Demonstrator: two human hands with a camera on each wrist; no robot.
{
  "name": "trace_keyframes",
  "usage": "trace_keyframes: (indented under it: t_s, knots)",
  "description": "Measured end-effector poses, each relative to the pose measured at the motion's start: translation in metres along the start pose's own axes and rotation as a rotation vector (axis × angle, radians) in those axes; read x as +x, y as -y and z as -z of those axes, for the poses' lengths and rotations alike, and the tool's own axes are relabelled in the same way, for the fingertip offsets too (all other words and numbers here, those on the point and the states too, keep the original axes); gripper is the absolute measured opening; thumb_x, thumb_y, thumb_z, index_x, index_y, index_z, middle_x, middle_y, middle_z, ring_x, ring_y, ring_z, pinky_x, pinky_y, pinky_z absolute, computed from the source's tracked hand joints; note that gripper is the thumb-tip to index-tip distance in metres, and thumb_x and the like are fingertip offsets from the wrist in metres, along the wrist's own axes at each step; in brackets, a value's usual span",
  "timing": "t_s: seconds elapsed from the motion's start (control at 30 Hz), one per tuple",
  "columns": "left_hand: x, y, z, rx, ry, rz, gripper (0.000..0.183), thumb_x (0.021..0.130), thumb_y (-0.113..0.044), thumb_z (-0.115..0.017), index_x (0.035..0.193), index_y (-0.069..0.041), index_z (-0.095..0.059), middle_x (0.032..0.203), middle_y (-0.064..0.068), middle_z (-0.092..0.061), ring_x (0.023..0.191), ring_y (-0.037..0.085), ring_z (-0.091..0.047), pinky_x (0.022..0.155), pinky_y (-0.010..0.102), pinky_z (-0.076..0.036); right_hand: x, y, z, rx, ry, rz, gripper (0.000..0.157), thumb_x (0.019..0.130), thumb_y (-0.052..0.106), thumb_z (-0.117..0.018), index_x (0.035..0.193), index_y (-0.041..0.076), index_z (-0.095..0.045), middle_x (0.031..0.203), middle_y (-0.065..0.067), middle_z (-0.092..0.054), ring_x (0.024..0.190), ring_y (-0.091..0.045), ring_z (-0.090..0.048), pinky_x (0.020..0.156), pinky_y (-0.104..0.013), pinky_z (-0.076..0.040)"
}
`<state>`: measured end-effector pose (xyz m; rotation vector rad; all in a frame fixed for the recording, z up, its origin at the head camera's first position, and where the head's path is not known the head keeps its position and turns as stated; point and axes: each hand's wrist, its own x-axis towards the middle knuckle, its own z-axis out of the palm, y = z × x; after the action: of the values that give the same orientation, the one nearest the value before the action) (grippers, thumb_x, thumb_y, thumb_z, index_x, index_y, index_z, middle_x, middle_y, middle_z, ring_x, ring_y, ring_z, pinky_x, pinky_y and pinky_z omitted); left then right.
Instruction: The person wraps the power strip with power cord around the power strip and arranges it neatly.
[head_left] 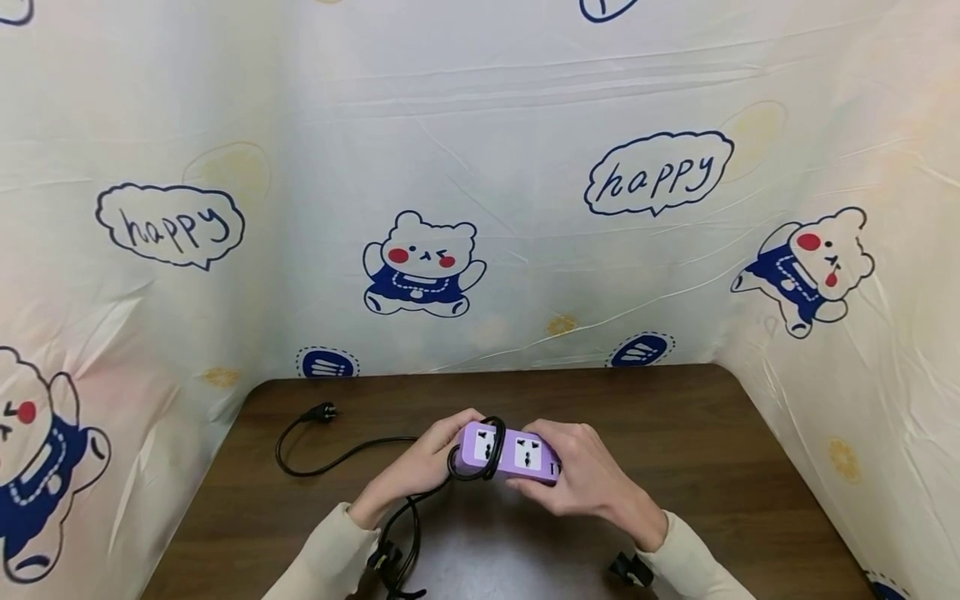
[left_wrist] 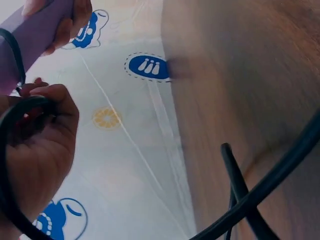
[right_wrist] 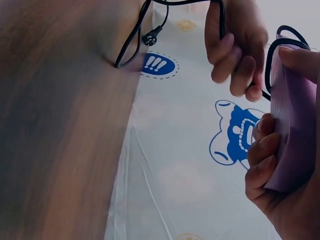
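Note:
A purple power strip with white socket faces is held above the table, its black cable looped around its left end. My right hand grips the strip's right end, thumb on the near side and fingers around the far side. At the other end is my left hand, its curled fingers holding the cable, as the left wrist view also shows. From there the cable runs down to the table, and its black plug lies at the far left.
A brown wooden table spreads below, with a patterned cloth hanging behind and at both sides. Bundled black cable lies near the left sleeve. Black gear sits at the right wrist.

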<state>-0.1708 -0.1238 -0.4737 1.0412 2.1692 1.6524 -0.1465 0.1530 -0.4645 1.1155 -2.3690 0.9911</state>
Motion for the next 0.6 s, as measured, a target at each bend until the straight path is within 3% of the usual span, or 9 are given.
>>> trace_keyframes:
  t_s: [0.07, 0.23, 0.37, 0.47, 0.6]
  knots:
    - [-0.004, -0.003, -0.002, 0.054, -0.013, 0.024, 0.023, 0.116, -0.018, -0.044, 0.126, -0.013, -0.064, 0.103, 0.002, -0.067, 0.088, 0.016, -0.062, 0.080, 0.028, -0.054, -0.001, 0.000, 0.001, 0.001, 0.012, -0.029, 0.047, 0.080, 0.042, -0.091, 0.114, 0.017, -0.069, 0.091, 0.011, -0.070, 0.071, 0.003, -0.057, 0.061, -0.014, -0.047]
    - [-0.014, -0.006, -0.010, 0.222, -0.057, 0.112, 0.026, 0.111, -0.001, -0.045, 0.128, -0.014, -0.060, 0.080, -0.006, -0.055, 0.065, 0.009, -0.053, 0.063, 0.025, -0.048, -0.001, -0.001, 0.004, -0.014, 0.023, -0.068, 0.048, 0.081, 0.045, -0.088, 0.115, 0.018, -0.068, 0.092, 0.012, -0.069, 0.074, 0.002, -0.058, 0.063, -0.019, -0.048]
    - [-0.021, -0.006, -0.016, 0.341, -0.090, 0.110, 0.027, 0.106, 0.007, -0.043, 0.116, -0.013, -0.058, 0.075, -0.009, -0.051, 0.065, 0.001, -0.047, 0.064, 0.024, -0.045, -0.001, -0.002, 0.006, -0.030, 0.054, -0.095, 0.048, 0.080, 0.041, -0.086, 0.118, 0.022, -0.065, 0.091, 0.015, -0.066, 0.074, 0.002, -0.058, 0.064, -0.020, -0.048]
    - [-0.026, -0.006, -0.019, 0.390, -0.103, 0.111, 0.020, 0.111, -0.001, -0.043, 0.104, -0.015, -0.055, 0.074, -0.011, -0.050, 0.064, -0.001, -0.045, 0.062, 0.023, -0.044, -0.002, -0.003, 0.008, -0.036, 0.070, -0.100, 0.048, 0.079, 0.037, -0.084, 0.119, 0.023, -0.064, 0.091, 0.015, -0.066, 0.074, 0.002, -0.057, 0.065, -0.021, -0.048]
    - [-0.032, -0.007, -0.022, 0.400, -0.106, 0.140, 0.025, 0.118, -0.021, -0.037, 0.098, -0.018, -0.052, 0.071, -0.013, -0.047, 0.059, -0.003, -0.039, 0.058, 0.021, -0.041, -0.004, -0.003, 0.009, -0.036, 0.075, -0.113, 0.049, 0.077, 0.034, -0.081, 0.121, 0.021, -0.064, 0.094, 0.013, -0.067, 0.077, 0.001, -0.057, 0.067, -0.024, -0.049]
